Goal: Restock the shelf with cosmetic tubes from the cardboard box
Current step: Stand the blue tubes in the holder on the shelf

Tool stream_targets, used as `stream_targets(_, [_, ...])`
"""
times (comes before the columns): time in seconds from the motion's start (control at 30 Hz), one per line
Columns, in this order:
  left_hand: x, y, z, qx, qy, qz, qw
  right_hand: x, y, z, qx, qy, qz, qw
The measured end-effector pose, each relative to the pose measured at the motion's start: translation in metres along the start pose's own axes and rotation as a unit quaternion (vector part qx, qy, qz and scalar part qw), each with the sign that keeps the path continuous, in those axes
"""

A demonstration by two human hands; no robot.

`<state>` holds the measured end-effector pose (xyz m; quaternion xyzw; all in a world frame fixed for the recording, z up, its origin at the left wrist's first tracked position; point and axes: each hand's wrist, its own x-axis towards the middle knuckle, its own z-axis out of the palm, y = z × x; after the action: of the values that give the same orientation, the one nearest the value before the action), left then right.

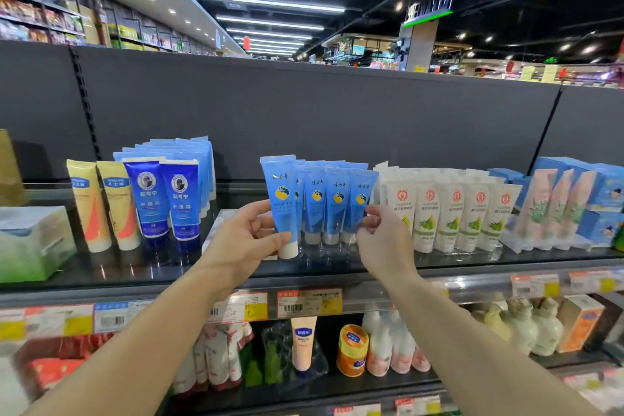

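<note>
We see both arms reaching up to the top shelf [337, 265], a dark ledge with price tags along its front edge. The left hand [248, 238] grasps a light blue tube [282, 203] with a white cap, thumb in front near the cap and fingers curled behind; the tube stands upright, cap down, at the left end of a row of matching blue tubes [334, 206]. We cannot tell whether its cap rests on the shelf or hangs just above it. The right hand [380, 235] is at the right end of that row, fingertips pinching the lower part of the last tube there.

Left of the row stand 2 dark blue tubes [165, 199] with paler blue ones stacked behind, and 2 yellow tubes [103, 204] further left. Right of the row stands a line of white tubes [452, 216] with green leaf prints, then pink tubes and blue boxes [604, 199]. The lower shelf holds bottles, an orange jar [352, 349] and 1 peach tube.
</note>
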<state>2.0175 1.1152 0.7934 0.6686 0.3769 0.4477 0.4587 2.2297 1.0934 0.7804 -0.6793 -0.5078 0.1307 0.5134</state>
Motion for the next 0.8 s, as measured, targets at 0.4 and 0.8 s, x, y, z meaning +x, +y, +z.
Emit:
stream_targets(0.4, [0.015,0.006,-0.009,0.038,-0.018,0.024,0.999,-0.016,-0.047,0.037,-0.052,-0.135,-0.144,0.979])
stream_targets(0.8, [0.011,-0.017,-0.035,0.093,0.087,0.021,0.992,-0.015,-0.032,0.058,-0.120,-0.132,-0.056,0.982])
